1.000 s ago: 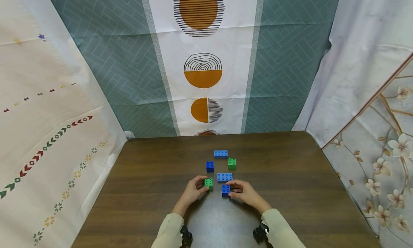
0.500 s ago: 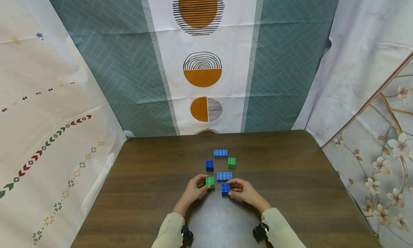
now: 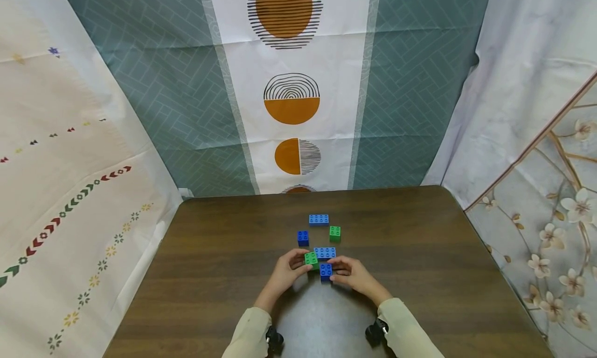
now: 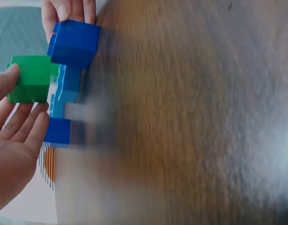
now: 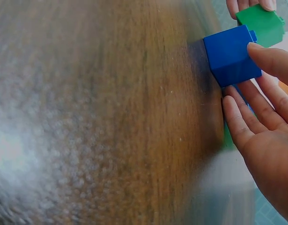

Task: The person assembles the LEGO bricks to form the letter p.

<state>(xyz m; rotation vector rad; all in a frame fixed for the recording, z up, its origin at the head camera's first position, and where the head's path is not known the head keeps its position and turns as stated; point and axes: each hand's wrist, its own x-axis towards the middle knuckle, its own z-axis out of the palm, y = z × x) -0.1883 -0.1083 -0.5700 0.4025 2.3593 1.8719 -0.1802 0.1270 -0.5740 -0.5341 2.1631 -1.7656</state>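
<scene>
My left hand [image 3: 286,273] pinches a green toy brick [image 3: 311,260] between thumb and fingers. In the left wrist view that green brick [image 4: 31,78] looks raised off the table, slightly tilted. Opposite it, my right hand [image 3: 356,278] holds a dark blue brick [image 3: 326,272] by its right side; in the right wrist view thumb and fingers take this blue brick [image 5: 232,55] from two sides, at or close to the table. Just beyond both hands lies a light blue long brick [image 3: 325,253], its left end close to the green brick.
Farther back on the wooden table [image 3: 210,275] are a second dark blue brick [image 3: 303,238], another green brick [image 3: 335,233] and another light blue long brick [image 3: 319,220]. A patterned cloth [image 3: 196,114] hangs behind the table's far edge.
My left hand has carried the green brick to the right, toward the dark blue brick, and the brick has turned slightly. My right hand keeps its place on the dark blue brick.
</scene>
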